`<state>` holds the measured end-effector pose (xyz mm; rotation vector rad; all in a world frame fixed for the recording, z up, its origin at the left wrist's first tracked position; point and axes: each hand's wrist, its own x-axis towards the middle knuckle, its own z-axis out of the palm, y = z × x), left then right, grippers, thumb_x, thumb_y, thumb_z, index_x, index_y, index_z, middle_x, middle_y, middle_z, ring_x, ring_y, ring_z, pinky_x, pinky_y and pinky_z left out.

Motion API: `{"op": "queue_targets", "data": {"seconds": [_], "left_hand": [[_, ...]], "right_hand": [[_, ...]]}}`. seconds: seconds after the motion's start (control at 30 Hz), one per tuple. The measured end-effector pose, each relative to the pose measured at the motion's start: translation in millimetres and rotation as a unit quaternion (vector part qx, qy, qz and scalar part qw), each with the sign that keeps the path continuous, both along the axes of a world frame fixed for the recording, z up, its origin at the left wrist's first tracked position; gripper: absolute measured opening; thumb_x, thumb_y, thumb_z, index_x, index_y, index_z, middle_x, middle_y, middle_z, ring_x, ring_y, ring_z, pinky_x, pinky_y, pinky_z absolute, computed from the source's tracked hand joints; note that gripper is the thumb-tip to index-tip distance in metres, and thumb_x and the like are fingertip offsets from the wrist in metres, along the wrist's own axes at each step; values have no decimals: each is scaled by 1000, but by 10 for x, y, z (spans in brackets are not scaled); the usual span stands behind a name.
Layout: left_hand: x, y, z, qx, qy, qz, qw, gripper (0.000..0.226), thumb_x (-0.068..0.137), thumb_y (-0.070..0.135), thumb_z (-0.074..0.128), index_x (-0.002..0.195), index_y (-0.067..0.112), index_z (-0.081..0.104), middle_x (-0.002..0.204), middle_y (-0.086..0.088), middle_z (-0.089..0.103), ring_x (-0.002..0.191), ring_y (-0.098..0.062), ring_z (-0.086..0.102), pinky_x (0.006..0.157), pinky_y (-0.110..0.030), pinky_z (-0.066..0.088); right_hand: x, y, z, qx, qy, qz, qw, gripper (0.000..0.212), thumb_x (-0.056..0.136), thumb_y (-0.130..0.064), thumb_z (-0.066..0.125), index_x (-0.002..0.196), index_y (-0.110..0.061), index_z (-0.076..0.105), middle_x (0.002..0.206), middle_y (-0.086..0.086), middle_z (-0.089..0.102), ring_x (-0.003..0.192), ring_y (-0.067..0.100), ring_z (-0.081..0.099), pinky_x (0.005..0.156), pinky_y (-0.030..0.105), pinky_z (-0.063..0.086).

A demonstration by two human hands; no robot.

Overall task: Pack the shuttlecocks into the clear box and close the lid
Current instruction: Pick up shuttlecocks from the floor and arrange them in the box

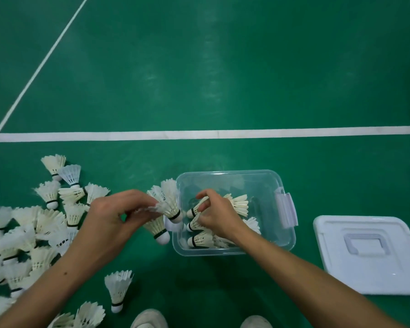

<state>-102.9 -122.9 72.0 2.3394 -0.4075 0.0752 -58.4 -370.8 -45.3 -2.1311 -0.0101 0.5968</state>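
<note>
The clear box (pixel 268 183) stands open on the green floor, with several white shuttlecocks lying along its left side. My right hand (pixel 219 215) reaches into the box and its fingers pinch a shuttlecock (pixel 234 203) near the cork end. Just left of the box, my left hand (pixel 111 217) grips a bunch of shuttlecocks (pixel 169 207) by their feathers, corks pointing down. A large pile of loose shuttlecocks (pixel 29 233) covers the floor to the left. The white lid (pixel 369 254) lies flat on the floor to the right of the box.
A single shuttlecock (pixel 118 290) stands on its cork in front of me. The toes of two white shoes (pixel 149 319) show at the bottom edge. White court lines (pixel 208 133) cross the floor beyond the box.
</note>
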Motion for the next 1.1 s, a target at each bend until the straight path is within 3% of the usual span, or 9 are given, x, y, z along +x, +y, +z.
{"op": "queue_targets", "data": {"seconds": [0.07, 0.17, 0.27, 0.33, 0.5, 0.63, 0.83, 0.97, 1.1], "left_hand": [[20, -6, -23, 2, 18, -16, 1000, 15, 86, 9, 82, 96, 20, 83, 96, 16, 78, 81, -9, 73, 67, -24, 55], [123, -38, 48, 6, 36, -55, 998, 13, 89, 20, 73, 97, 22, 83, 103, 18, 76, 89, -8, 74, 73, -25, 58], [344, -147, 159, 41, 28, -126, 991, 17, 93, 33, 66, 95, 25, 80, 100, 19, 72, 85, 0, 70, 70, -18, 54], [517, -249, 190, 70, 33, -175, 981, 7, 95, 26, 72, 96, 27, 79, 97, 18, 70, 80, 5, 66, 70, -12, 50], [718, -452, 210, 73, 48, -217, 972, 9, 93, 18, 79, 96, 27, 78, 94, 16, 69, 78, 5, 63, 70, -10, 44], [682, -427, 143, 50, 45, -197, 978, 15, 91, 20, 81, 100, 32, 77, 100, 17, 70, 78, -5, 65, 70, -18, 48], [561, -261, 83, 6, 17, -68, 998, 52, 75, 15, 93, 120, 30, 71, 102, 17, 71, 74, -13, 67, 70, -27, 56], [471, -153, 27, -31, 29, -12, 999, 42, 74, 10, 92, 109, 25, 75, 88, 16, 77, 75, -10, 72, 74, -27, 57], [373, -109, 32, -15, 22, 9, 1000, 35, 76, 13, 91, 104, 27, 76, 87, 19, 77, 76, -10, 70, 74, -13, 52]], "right_hand": [[-16, -35, 74, 23, 6, -5, 1000, 55, 85, -1, 76, 133, -20, 57, 105, -4, 67, 82, 10, 68, 60, 16, 52], [-51, -186, 343, 37, -23, -10, 999, 52, 87, -11, 81, 132, -25, 59, 114, -7, 67, 92, 12, 73, 81, 38, 63], [-93, -374, 783, 56, -131, -8, 990, 50, 87, -16, 83, 130, -27, 62, 117, -15, 69, 104, 4, 69, 89, 29, 61], [-97, -447, 1068, 48, -218, 53, 973, 52, 85, -19, 85, 131, -29, 63, 122, -19, 69, 112, 4, 65, 94, 20, 55], [-22, -453, 1125, -15, -285, 111, 952, 30, 88, -25, 84, 116, -30, 73, 102, -24, 73, 99, 1, 61, 90, 30, 52], [-74, -429, 984, -14, -302, 82, 950, 29, 86, -25, 85, 112, -32, 76, 97, -21, 71, 101, -2, 56, 83, 22, 50], [-180, -594, 730, -25, -284, -4, 958, 46, 87, -25, 85, 128, -34, 66, 91, -26, 68, 88, -4, 68, 81, 29, 61], [-228, -714, 478, -84, -222, -30, 971, 54, 90, -23, 82, 137, -33, 57, 95, -21, 63, 82, 0, 67, 81, 32, 62], [-236, -558, 323, -127, -198, 26, 972, 57, 92, -22, 79, 141, -33, 52, 103, -15, 70, 86, 3, 69, 82, 30, 63]]}}
